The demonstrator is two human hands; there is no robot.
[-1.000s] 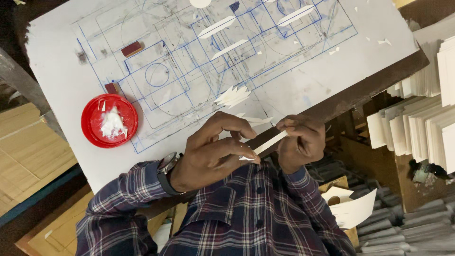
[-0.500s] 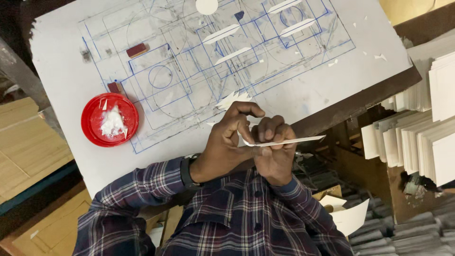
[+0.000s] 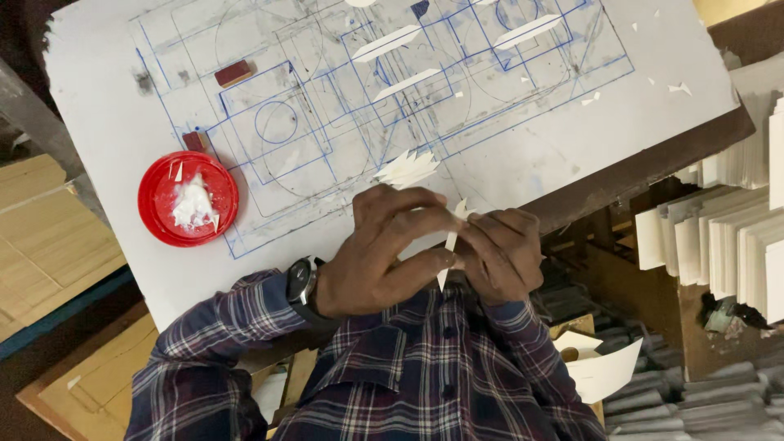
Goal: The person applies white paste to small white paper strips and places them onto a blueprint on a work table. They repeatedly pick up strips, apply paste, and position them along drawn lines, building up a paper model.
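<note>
Lower centre of frame: left hand (image 3: 384, 257) and right hand (image 3: 502, 253), both curled closed, pinch a narrow white paper strip (image 3: 449, 242) between the fingertips. The strip looks light, thin, flexible and easily creased, so it is best gripped near its ends. A red lid (image 3: 155, 208) of white paste sits at left on the marked white board (image 3: 572, 139).

paper strip (image 3: 450, 242): mostly buried between left hand (image 3: 384, 249) and right hand (image 3: 502, 253), full shape unclear
white board (image 3: 572, 139): top runs off frame
stacked white cards (image 3: 735, 237): cut at right edge
lower body: out of frame
</note>
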